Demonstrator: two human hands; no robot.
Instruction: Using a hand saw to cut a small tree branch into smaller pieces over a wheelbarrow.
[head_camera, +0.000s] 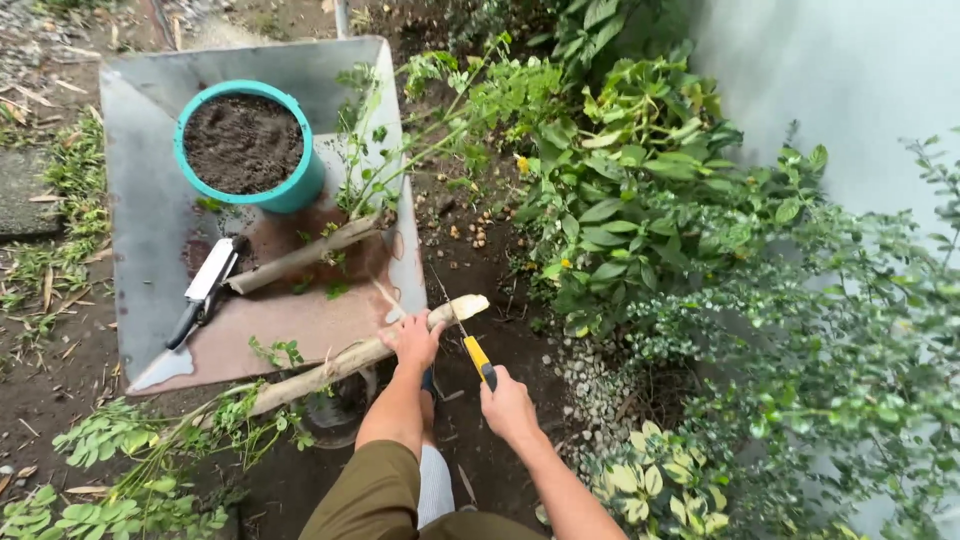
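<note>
Branch (345, 365), pale and stripped of bark at its cut end, lies slantwise across the lower rim of a grey wheelbarrow (140, 260), its tip jutting past the corner over dark soil. The left hand (412, 340) wraps around it near that tip, fingers closed on the wood. The right hand (508, 405) clasps the yellow-and-black handle of a small saw (470, 345); its thin blade crosses the branch just beside the left hand, though the blade is so narrow that its teeth and the exact point of contact cannot be made out.

The far end of the branch disappears under leafy green sprigs (130, 450) at the lower left, so its full length is hidden. Inside the wheelbarrow stand a teal pot (290, 190) filled with dark earth, a second cut branch (300, 255) with foliage still on it, and a cleaver (200, 290) with a black handle. Something round and dark under the wheelbarrow, likely its wheel, is mostly covered. Both forearms are cut off by the bottom edge, along with an olive-clad knee (365, 495). Dense shrubs (680, 260) fill the right side before a pale wall (850, 70).
</note>
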